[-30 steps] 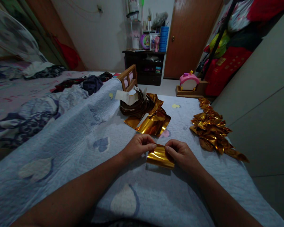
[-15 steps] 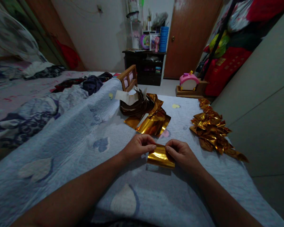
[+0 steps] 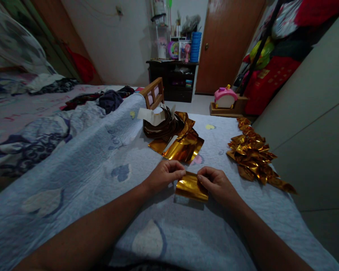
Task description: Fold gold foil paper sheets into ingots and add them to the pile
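A small sheet of gold foil paper [image 3: 191,187] is held just above the bed cover, its lower part curving toward me. My left hand [image 3: 167,175] pinches its upper left corner between thumb and fingers. At the upper right corner, my right hand [image 3: 215,182] pinches it the same way. Beyond my hands lies a stack of gold foil paper [image 3: 183,148], shiny sheets in front and dark layered edges behind. To the right rests a pile of folded gold foil pieces [image 3: 252,152], crumpled and pointed.
The pale blue quilt [image 3: 96,195] with heart shapes covers the bed and rises in a ridge on the left. A wooden bed rail [image 3: 154,93] stands behind the stack. Clothes [image 3: 110,101] lie at the left; a white cabinet [image 3: 313,150] borders the right side.
The held foil sheet bends slightly more, and its lower edge has shifted a little. Both hands keep almost the same place and grip.
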A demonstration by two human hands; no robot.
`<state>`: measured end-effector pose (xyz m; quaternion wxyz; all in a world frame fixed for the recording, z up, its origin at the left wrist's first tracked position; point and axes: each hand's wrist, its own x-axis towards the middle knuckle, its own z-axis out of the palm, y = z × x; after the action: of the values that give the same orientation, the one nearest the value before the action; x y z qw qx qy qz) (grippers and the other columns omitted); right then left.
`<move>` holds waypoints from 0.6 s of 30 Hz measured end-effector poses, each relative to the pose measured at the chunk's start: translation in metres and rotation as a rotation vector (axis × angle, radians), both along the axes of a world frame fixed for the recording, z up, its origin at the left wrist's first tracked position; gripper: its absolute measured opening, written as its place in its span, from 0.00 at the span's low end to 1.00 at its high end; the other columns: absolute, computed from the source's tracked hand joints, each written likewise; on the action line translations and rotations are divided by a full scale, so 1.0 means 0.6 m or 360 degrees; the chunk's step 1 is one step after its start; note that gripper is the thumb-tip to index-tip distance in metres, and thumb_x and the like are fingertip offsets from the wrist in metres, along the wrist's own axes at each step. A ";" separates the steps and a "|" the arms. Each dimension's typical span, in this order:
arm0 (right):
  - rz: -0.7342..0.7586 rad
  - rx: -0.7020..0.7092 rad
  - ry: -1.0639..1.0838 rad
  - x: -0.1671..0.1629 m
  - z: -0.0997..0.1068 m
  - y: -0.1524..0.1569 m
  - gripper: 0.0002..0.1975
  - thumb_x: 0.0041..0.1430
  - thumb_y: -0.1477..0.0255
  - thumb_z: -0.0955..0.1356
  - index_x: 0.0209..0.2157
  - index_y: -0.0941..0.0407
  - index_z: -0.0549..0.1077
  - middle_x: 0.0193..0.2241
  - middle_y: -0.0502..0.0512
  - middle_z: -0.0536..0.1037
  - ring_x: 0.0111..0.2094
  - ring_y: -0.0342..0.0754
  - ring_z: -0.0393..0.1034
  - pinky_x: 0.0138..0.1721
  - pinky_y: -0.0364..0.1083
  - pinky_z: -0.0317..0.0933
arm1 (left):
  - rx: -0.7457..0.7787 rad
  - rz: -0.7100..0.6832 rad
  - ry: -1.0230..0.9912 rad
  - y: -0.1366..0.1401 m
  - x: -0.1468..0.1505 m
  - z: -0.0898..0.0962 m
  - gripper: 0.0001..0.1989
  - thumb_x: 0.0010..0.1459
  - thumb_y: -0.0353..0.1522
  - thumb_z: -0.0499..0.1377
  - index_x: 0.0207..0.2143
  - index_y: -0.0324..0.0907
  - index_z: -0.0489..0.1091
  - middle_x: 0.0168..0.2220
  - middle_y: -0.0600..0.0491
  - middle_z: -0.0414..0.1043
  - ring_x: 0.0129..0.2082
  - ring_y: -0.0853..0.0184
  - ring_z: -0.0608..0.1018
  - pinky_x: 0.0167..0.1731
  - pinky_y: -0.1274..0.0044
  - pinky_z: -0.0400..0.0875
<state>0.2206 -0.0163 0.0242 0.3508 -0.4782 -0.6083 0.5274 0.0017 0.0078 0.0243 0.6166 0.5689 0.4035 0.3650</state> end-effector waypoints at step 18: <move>-0.0076 0.0145 -0.0226 -0.003 -0.008 0.002 0.09 0.57 0.65 0.66 0.35 0.56 0.72 0.25 0.49 0.72 0.27 0.46 0.66 0.29 0.44 0.59 | 0.0364 0.0135 0.0497 -0.006 0.010 -0.006 0.10 0.58 0.36 0.60 0.28 0.39 0.73 0.25 0.54 0.72 0.26 0.69 0.71 0.29 0.78 0.64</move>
<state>0.2190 -0.0154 0.0193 0.3406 -0.5122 -0.6435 0.4555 0.0079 0.0045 0.0210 0.4620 0.6676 0.4736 0.3415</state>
